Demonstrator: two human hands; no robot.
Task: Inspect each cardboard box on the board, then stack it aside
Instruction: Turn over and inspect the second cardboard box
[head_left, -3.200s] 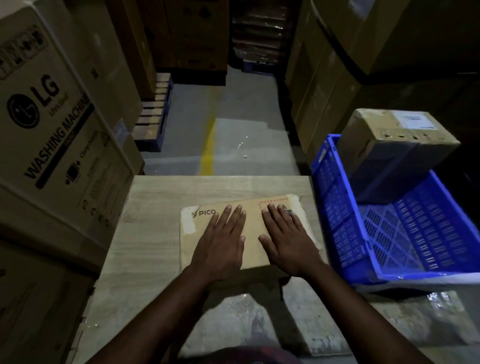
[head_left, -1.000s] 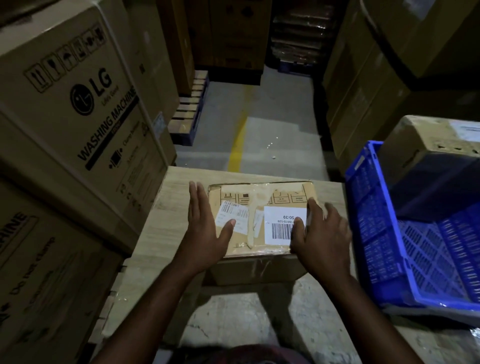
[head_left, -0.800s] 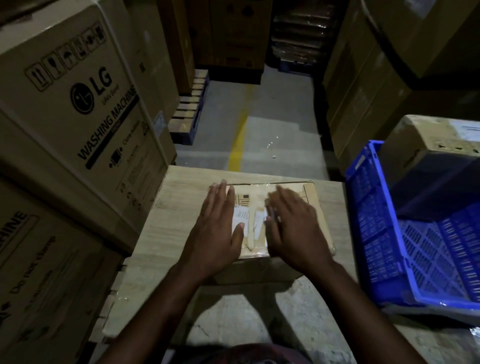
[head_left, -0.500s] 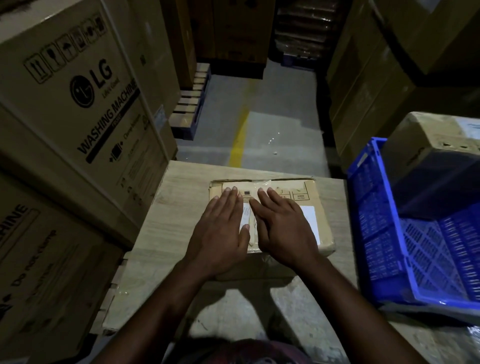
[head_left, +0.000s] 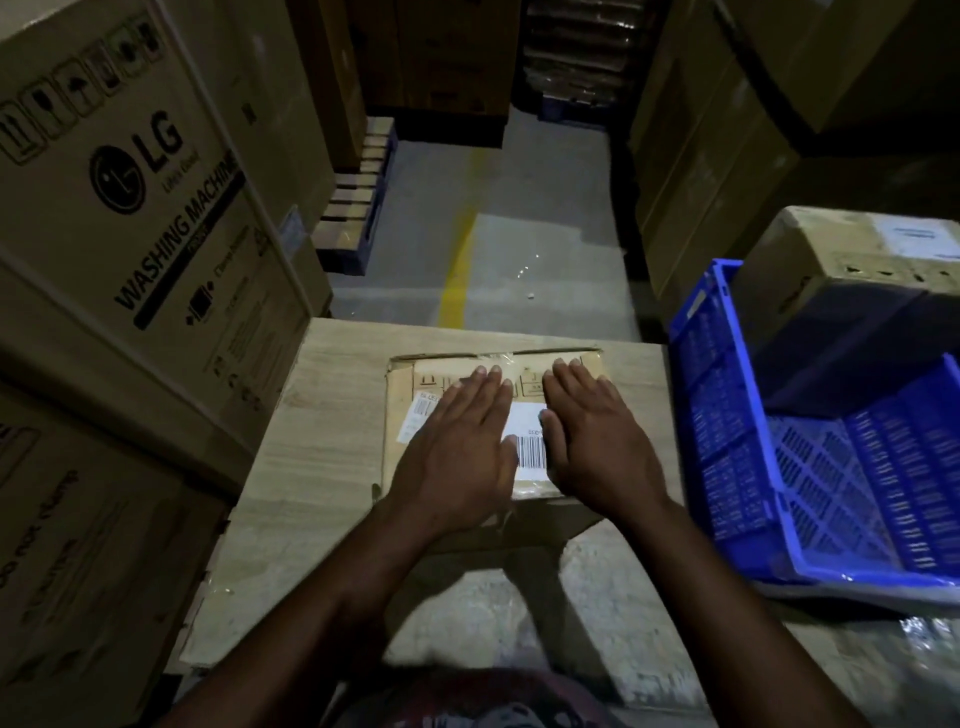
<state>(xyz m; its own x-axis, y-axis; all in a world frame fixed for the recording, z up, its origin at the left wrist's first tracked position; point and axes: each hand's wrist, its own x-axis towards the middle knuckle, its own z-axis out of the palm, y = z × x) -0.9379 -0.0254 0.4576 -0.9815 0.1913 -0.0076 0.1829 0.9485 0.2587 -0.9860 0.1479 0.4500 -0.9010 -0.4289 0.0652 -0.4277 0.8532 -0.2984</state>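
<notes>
The cardboard box lies flat on the counter, directly under both hands, its longer side running left to right. The left hand and right hand rest palm-down on its labelled top, fingers spread flat, gripping nothing. The blue crate sits just right, nearer the right hand.

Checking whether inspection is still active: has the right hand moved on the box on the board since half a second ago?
Yes. The right hand has slid right across the cardboard box, uncovering the barcode label it overlapped earlier.
</notes>
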